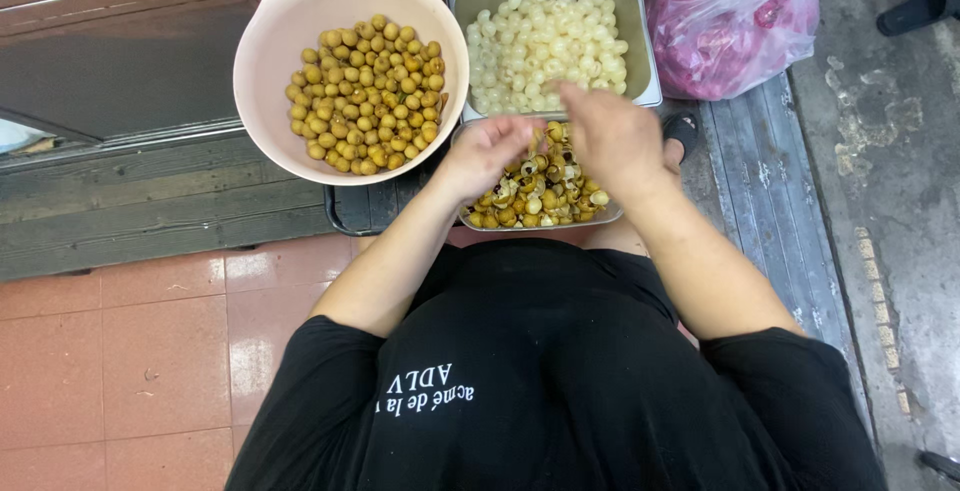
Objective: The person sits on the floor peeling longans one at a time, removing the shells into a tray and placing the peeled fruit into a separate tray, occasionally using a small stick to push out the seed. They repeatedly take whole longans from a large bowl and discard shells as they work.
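Head view: black shirt (560, 381) fills the lower frame, nearest the lens. Left hand (487, 154) and right hand (612, 138) hover over a metal tray of shells and husks (540, 191). Both hands are motion-blurred; whether the fingers pinch a fruit cannot be told. Behind the hands, a steel pan (640, 41) holds peeled white fruit. Left of it, a pink bowl (300, 21) holds unpeeled brown fruit. A pink plastic bag (730, 16) lies at upper right
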The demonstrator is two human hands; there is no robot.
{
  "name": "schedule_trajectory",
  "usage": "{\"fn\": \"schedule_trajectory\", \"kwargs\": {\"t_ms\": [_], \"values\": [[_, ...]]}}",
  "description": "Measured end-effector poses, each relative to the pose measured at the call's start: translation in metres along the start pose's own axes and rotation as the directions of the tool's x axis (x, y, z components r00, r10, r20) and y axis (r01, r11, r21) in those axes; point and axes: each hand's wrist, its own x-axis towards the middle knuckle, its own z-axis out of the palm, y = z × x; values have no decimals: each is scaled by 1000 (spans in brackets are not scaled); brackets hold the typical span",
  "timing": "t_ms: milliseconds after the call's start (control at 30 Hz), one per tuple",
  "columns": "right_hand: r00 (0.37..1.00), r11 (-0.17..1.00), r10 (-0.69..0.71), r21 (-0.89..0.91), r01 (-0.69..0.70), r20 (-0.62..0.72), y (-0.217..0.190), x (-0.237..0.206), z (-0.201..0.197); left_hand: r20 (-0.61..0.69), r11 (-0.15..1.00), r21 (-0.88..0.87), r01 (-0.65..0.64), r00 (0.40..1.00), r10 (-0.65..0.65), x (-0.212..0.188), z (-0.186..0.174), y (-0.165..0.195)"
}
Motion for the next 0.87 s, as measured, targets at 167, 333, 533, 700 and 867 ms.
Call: {"fn": "schedule_trajectory", "kwargs": {"t_ms": [167,333,533,700,867], "values": [[918,986,122,57,-155,377,21,-6,7,134,930,-359,78,990,-31,-15,4,-1],[900,916,100,314,-250,425,25,-27,13,24,857,-515,16,1000,-5,-13,5,4],[835,431,264,715,-551,484,18,-40,26,-70,870,-488,-73,997,45,-11,14,-4],[856,417,263,748,-517,445,16,-34,25,-104,892,-438,-110,992,72,-9,19,-9],[848,485,279,696,-529,450,17,-32,24,-153,887,-432,-166,982,109,-9,20,-20]]}}
